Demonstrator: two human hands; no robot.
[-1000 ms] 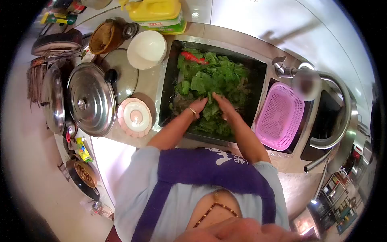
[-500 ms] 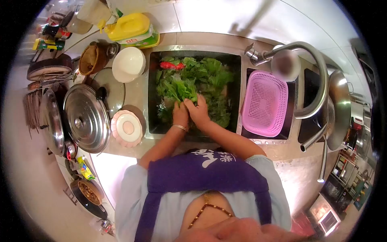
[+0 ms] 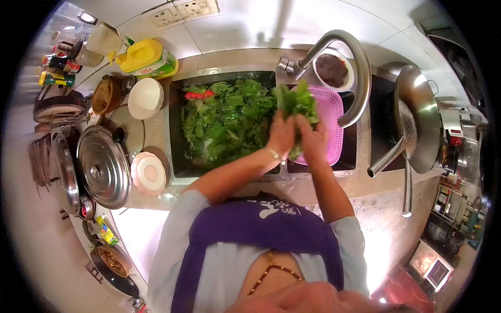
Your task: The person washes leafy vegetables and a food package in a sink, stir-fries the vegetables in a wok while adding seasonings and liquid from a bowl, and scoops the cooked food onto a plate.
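A bunch of leafy greens (image 3: pixel 296 99) is gripped between my left hand (image 3: pixel 282 136) and my right hand (image 3: pixel 313 141). Both hands have their fingers closed round it, over the divider and the near-left part of a pink plastic basket (image 3: pixel 334 112). That basket sits in the right-hand sink basin. To the left, the larger sink basin (image 3: pixel 176 156) holds water with many more leafy greens (image 3: pixel 229 115) in it. A bright red item (image 3: pixel 199 95) lies among the leaves at the back left. Some stems hang below my hands.
A curved faucet (image 3: pixel 360 78) arches over the basket. Behind it stands a white bowl with dark contents (image 3: pixel 332 70). A wok (image 3: pixel 420 120) with a perforated ladle (image 3: pixel 406 122) is at right. Left are a white bowl (image 3: pixel 146 99), a pink-rimmed dish (image 3: pixel 148 175), a metal lid (image 3: pixel 103 167) and a yellow jug (image 3: pixel 143 56).
Both hands have lifted a bunch of greens from the left basin and carried it right, to the pink basket. The camera view has shifted too.
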